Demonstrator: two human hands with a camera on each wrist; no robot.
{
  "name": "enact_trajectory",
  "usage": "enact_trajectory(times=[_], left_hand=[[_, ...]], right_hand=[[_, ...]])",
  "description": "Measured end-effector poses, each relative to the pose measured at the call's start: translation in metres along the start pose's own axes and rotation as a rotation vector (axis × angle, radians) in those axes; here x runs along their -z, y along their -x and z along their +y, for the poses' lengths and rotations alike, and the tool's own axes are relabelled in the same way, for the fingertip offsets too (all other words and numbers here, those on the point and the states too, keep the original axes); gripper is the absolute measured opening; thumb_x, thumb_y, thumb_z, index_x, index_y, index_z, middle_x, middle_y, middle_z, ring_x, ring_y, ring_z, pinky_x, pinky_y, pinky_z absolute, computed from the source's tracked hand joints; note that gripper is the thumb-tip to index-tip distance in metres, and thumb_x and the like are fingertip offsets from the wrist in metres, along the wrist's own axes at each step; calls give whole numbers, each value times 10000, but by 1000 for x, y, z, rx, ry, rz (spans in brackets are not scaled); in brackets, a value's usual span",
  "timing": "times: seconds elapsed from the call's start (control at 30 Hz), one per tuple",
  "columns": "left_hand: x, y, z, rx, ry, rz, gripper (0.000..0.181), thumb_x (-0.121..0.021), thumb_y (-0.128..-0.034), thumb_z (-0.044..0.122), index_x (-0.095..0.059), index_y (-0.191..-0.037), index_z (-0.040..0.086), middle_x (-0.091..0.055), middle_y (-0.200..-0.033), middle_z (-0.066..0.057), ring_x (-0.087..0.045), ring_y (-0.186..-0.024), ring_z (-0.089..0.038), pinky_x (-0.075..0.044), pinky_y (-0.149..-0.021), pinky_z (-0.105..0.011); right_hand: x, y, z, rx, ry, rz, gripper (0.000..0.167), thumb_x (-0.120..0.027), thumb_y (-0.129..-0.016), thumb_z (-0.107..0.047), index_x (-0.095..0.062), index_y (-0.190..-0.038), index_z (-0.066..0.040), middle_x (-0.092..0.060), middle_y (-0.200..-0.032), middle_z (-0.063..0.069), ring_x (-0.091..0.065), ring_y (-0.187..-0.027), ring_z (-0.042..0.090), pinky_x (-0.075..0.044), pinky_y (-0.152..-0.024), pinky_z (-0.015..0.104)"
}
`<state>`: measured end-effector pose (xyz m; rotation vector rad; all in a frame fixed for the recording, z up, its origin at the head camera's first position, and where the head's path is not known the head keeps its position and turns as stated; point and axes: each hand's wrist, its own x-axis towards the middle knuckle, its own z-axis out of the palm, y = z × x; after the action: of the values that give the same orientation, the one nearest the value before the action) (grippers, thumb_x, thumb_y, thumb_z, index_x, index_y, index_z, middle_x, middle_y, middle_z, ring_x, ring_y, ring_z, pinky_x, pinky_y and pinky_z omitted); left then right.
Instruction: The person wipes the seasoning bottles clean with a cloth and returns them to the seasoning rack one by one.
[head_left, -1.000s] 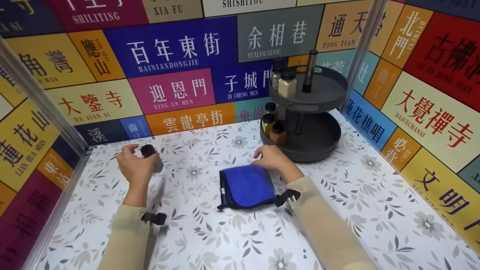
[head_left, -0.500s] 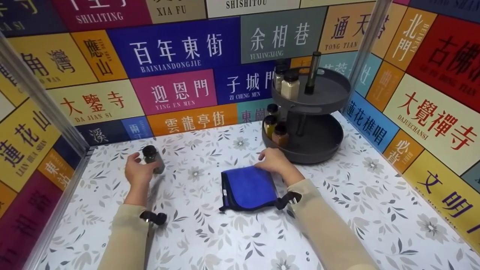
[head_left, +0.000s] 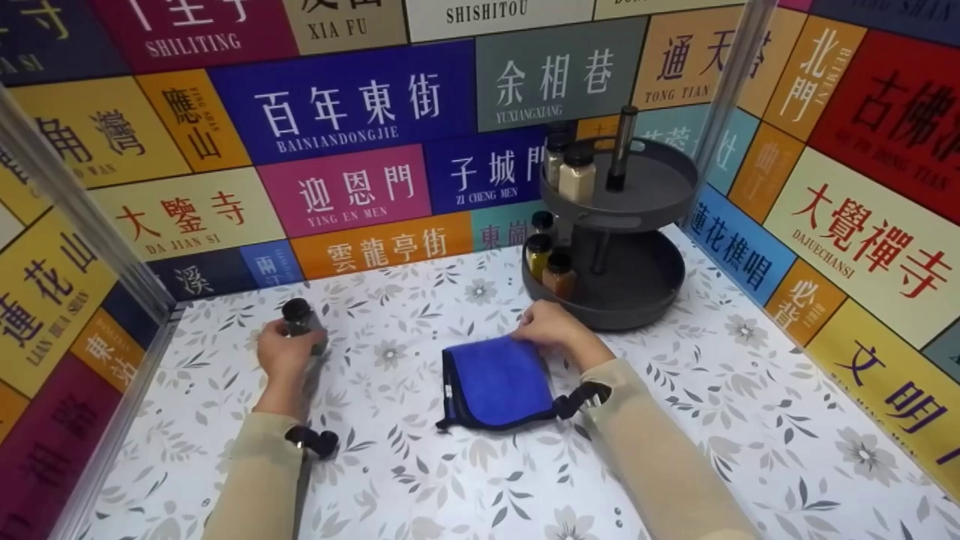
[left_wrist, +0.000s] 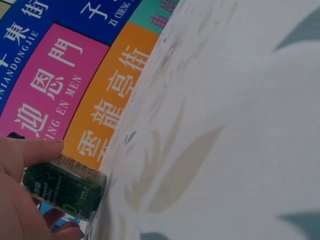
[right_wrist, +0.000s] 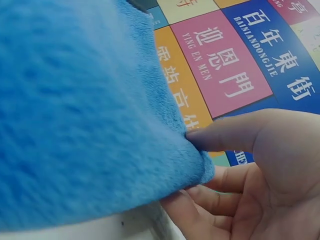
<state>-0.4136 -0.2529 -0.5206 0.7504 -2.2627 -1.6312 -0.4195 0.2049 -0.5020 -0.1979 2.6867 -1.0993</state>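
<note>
My left hand [head_left: 285, 354] grips the jar [head_left: 301, 318], my right hand [head_left: 553, 328] pinches the cloth's [head_left: 501, 382] corner; letting go unevenly could topple the jar.

The person is wearing long sleeves in a plain beige colour, and the left sleeve [head_left: 255, 476] and the right sleeve [head_left: 664, 454] are covering the forearms as far as the wrists. The cloth is looking rather smooth, and near the right cuff it is showing a slightly duller tone. At the inner side of the left wrist, a black wrist piece [head_left: 321, 443] is sticking out with a rounded end. A matching black piece [head_left: 570, 403] is projecting at the right wrist, where something shiny is also showing. Beyond the cuffs, the left hand [head_left: 287, 351] and the right hand [head_left: 553, 328] are showing bare.
</note>
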Motion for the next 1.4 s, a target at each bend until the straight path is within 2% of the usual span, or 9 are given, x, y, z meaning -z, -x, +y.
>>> enact_trajectory(times=[0.2, 0.43, 0.6, 0.7, 0.83, 0.93, 1.0, 1.23, 1.4], left_hand=[[2, 0, 0, 7, -1, 9, 741, -818, -822, 94, -528, -1496, -7, -564, -1536, -234, -512, -1439, -387, -377, -1259, -465], [5, 2, -1, 11, 92, 46, 695, -792, -808, 53, -580, -1467, 1, -589, -1517, -223, -536, -1409, -358, -408, -1239, -439], [4, 7, 5, 45, 294, 48, 639, -779, -850, 11, -601, -1464, 32, -605, -1502, -179, -619, -1285, -266, -566, -1061, -351], [5, 13, 14, 49, 318, 27, 632, -769, -876, 42, -589, -1481, 65, -611, -1509, -149, -641, -1256, -235, -575, -1042, -324], [1, 24, 29, -42, 260, 10, 640, -770, -871, 84, -590, -1484, 57, -626, -1496, -176, -623, -1315, -276, -543, -1100, -373], [-5, 36, 42, -156, 193, 15, 616, -797, -831, 88, -630, -1416, -4, -661, -1409, -235, -628, -1269, -319, -540, -1093, -422], [-9, 47, 51, -213, 155, -9, 582, -810, -810, 89, -652, -1358, -27, -673, -1352, -254, -625, -1222, -327, -534, -1076, -436], [-22, 90, 77, -423, 46, -232, 409, -801, -750, 24, -706, -1145, -16, -728, -1133, -221, -643, -1036, -261, -535, -950, -337], [-31, 120, 86, -510, 77, -386, 379, -809, -702, -16, -745, -1075, 11, -752, -1031, -158, -670, -955, -204, -575, -890, -295]], right_hand=[[6, 5, -3, -23, -47, -103, 189, -810, -863, -215, -777, -902, -33, -598, -674, -18, -621, -548, 157, -564, -511, 268], [9, 7, -10, -23, -174, -177, 132, -785, -875, -162, -694, -788, -123, -549, -676, -60, -554, -591, 114, -538, -570, 257], [13, 9, -20, 9, -414, -260, 148, -760, -920, -103, -706, -791, -147, -562, -651, -72, -541, -574, 76, -531, -564, 232], [18, 15, -34, 62, -596, -301, 130, -721, -965, -65, -752, -866, -141, -659, -715, -54, -610, -625, 72, -573, -587, 231], [25, 29, -54, 165, -760, -303, 188, -654, -1006, -26, -763, -904, -140, -718, -785, -29, -661, -675, 87, -624, -645, 268], [29, 39, -66, 219, -847, -270, 222, -626, -1001, 9, -759, -902, -137, -735, -793, -20, -688, -669, 94, -638, -652, 284], [30, 44, -72, 240, -891, -233, 230, -620, -993, 28, -760, -909, -133, -747, -804, -14, -709, -679, 102, -644, -662, 289], [25, 55, -87, 274, -1008, -39, 200, -623, -958, 80, -745, -989, -77, -756, -859, 20, -728, -707, 136, -650, -697, 304], [14, 60, -97, 294, -1004, 134, 162, -662, -943, 110, -741, -1030, -1, -778, -893, 41, -754, -746, 157, -658, -683, 310]])
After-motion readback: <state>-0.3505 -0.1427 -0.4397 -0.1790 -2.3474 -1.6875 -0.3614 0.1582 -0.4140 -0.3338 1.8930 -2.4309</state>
